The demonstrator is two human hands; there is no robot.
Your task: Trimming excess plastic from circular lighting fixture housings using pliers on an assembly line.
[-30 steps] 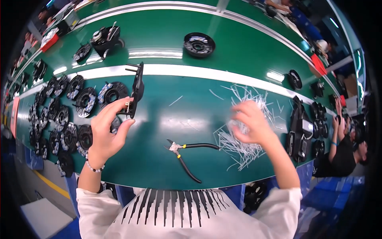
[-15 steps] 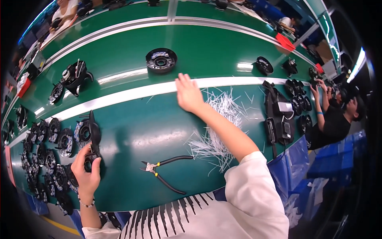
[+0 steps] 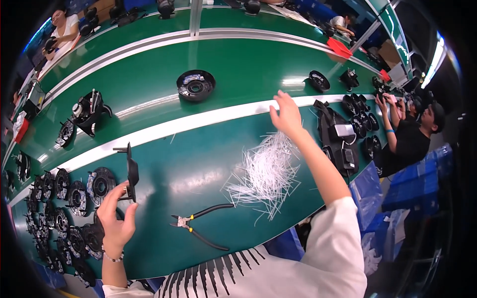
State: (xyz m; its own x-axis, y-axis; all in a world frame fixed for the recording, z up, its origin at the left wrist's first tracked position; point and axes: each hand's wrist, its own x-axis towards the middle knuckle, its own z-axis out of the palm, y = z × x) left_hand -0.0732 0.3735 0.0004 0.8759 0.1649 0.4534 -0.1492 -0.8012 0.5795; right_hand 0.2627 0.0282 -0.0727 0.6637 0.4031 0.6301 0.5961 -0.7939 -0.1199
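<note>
My left hand [image 3: 117, 218] pinches a black molded plastic part [image 3: 132, 171] upright, its thin edge turned toward me, with a prong sticking out at the top. To the right, my right hand [image 3: 288, 115] is open with fingers spread, reaching over the far end of a heap of thin white plastic strips [image 3: 268, 169]; nothing shows in it. Between the two hands lies a pair of cutting pliers [image 3: 183, 221] with black handles, jaws spread, on the green table. Several round black housings [image 3: 77, 197] with small circuit boards crowd beside my left hand.
Beyond a pale rail, a green belt carries a round black housing [image 3: 196, 87], a bulkier black assembly [image 3: 88, 113] and a smaller housing [image 3: 319, 80]. Black units [image 3: 340, 139] with white boxes stand at the right, near a co-worker in black [image 3: 415, 149]. Blue bins [image 3: 415, 184] are below.
My right hand has swung right, from the near side of the rail to over the strips' far end. My left hand still holds the black part. The view has shifted slightly.
</note>
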